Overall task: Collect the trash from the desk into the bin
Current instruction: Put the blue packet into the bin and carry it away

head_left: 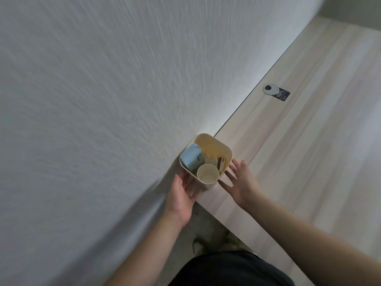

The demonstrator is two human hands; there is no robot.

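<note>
black fabric of the person's clothing [228,271] fills the bottom edge, with a shoe [199,245] on the floor just beyond it, half hidden under the desk [309,141] edge. both bare forearms reach forward from there. left hand [182,195] is spread, fingers straight, with the fingertips against the near left side of the bin [221,146]; right hand [240,181] is spread too, fingers straight and fanned, just at the bin's right side, though whether they touch it i cannot tell. neither hand is curled round anything. cream bin stands at the desk's near corner, against the white textured wall [92,100]. inside it a paper cup [207,173] sits upright at the near side, a pale blue packet [191,156] leans at the left, and a small brown-striped wrapper [221,163] lies at the right. farther along the light wood desk, near the wall, is a round metal grommet [271,89] with a black label [282,95] just beside it
</note>
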